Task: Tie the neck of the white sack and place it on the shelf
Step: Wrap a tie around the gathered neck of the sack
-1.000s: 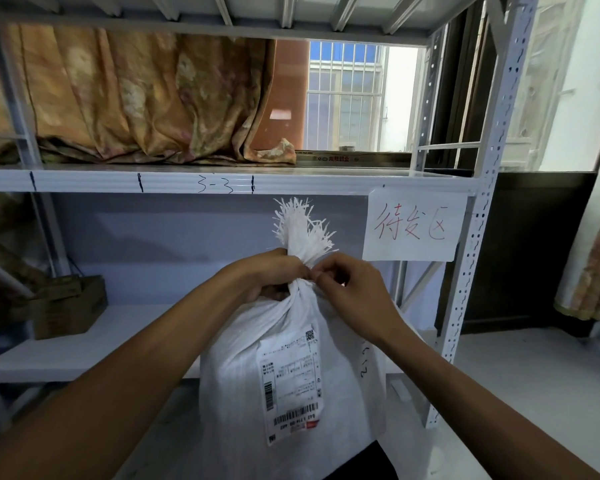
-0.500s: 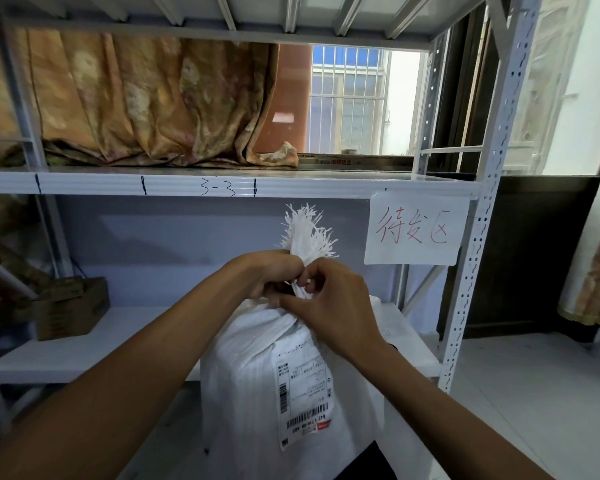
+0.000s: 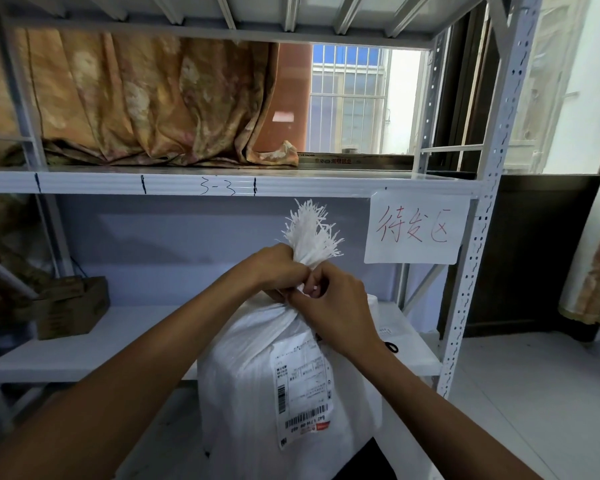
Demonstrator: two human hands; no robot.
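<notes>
While both hands (image 3: 305,289) pinch the sack (image 3: 284,382) neck, tie hidden, possibly unfinished; slackened grip risks neck untwisting.

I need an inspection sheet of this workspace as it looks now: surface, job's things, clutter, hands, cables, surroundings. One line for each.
Surface: white lower shelf of a metal rack; mostly bare.
Job's things: white sack upright in front of the shelf, shipping label facing the camera, frayed neck gathered above the hands.
Clutter: cardboard box on the shelf's left end; small black loop on its right end.
Hands: left hand and right hand both in a closed grip on the neck.
Cables: nothing seen.
Surroundings: paper sign with red writing on the upper shelf edge; curtain; barred window.
</notes>
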